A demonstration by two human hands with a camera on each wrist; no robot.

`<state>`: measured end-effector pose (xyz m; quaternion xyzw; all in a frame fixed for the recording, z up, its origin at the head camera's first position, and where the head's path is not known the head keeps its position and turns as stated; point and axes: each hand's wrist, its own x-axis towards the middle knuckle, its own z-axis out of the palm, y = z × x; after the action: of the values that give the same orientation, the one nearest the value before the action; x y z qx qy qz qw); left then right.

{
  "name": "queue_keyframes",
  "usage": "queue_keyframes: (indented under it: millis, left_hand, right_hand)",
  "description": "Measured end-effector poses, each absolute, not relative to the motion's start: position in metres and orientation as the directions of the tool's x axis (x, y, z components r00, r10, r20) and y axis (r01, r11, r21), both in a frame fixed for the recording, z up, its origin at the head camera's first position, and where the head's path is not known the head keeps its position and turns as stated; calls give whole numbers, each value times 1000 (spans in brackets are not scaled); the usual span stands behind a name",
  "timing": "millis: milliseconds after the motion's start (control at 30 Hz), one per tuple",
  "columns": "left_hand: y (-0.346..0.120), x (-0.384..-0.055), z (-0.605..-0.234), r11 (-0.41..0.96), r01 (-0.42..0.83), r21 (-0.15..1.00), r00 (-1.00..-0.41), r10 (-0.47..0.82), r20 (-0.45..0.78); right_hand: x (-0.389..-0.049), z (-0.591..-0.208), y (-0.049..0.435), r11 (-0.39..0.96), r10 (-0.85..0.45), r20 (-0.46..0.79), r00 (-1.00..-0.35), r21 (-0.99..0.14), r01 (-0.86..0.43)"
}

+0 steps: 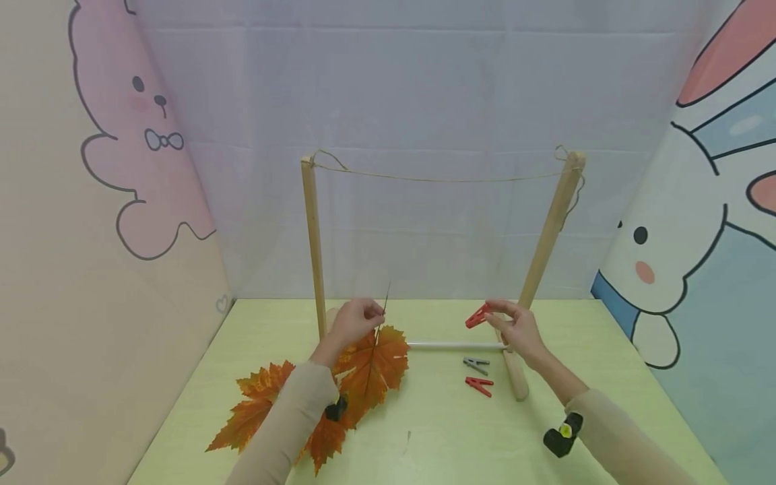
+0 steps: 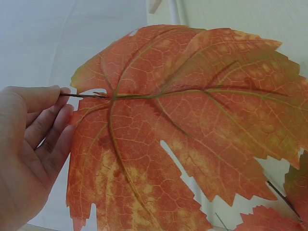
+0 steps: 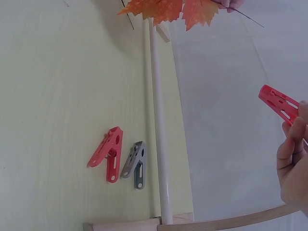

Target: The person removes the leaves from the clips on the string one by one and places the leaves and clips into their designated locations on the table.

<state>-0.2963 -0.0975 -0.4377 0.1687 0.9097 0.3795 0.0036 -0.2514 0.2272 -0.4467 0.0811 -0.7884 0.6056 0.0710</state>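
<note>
My left hand (image 1: pixel 358 320) pinches the thin dark stem of an orange artificial maple leaf (image 1: pixel 378 367) between thumb and fingers. In the left wrist view the leaf (image 2: pixel 183 96) spreads out to the right of the fingertips, its veined face showing. My right hand (image 1: pixel 515 331) holds a red clothespin (image 1: pixel 477 316) by one end, raised above the table; the right wrist view shows this clothespin (image 3: pixel 279 102) pointing away from the fingers. Below that hand, a grey clothespin (image 1: pixel 475 364) and another red clothespin (image 1: pixel 479 385) lie on the table.
A wooden frame has a left post (image 1: pixel 313 249) and a right post (image 1: pixel 552 229), with a twine string (image 1: pixel 424 179) tied between their tops. A white rod (image 1: pixel 457 345) joins them low down. More maple leaves (image 1: pixel 254 404) lie at the left, partly behind my left sleeve.
</note>
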Motion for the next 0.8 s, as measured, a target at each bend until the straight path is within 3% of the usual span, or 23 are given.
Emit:
queue_keyframes:
  millis: [367,800]
  left_hand:
    - [-102,-290,-453,639,322,699,-920,385,72]
    - [-106,-283,-464,625,301,720,-921,388,49]
  right_hand:
    - [-246,-455,226,253,-74,193,-978,-945,-206]
    - [-241,-474,224,226,-42,118,-992,-966,-124]
